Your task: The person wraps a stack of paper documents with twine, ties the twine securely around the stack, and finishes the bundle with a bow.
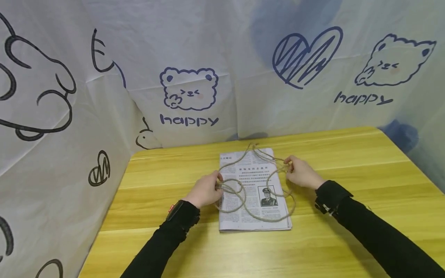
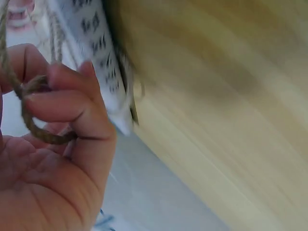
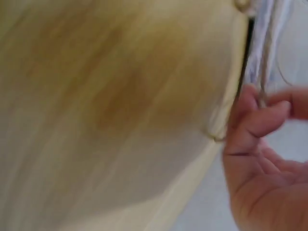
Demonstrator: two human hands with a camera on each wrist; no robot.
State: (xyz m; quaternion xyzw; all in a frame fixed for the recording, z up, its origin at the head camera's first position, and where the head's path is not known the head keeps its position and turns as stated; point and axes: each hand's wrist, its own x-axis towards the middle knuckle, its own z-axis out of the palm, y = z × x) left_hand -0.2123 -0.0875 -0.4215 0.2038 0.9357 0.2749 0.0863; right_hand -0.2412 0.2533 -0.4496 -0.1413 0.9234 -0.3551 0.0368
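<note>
A folded newspaper (image 1: 248, 216) lies on the wooden table, with a tan twine rope (image 1: 269, 220) looped loosely across its top. At the paper's left edge my left hand (image 1: 206, 189) pinches the rope; in the left wrist view a bend of rope (image 2: 50, 138) passes between the curled fingers of that hand (image 2: 62, 144). My right hand (image 1: 301, 172) pinches another part of the rope just off the paper's right edge. In the right wrist view thumb and fingers of the right hand (image 3: 264, 149) meet on the strand (image 3: 266, 53). Two rope ends meet near the paper's top edge.
The yellow wood-grain table (image 1: 167, 173) extends around the paper on all sides. A pale cloth (image 1: 240, 108) with drawn bears, hearts and lettering hangs behind the table and along its left side. Black sleeves (image 1: 375, 224) cover both forearms.
</note>
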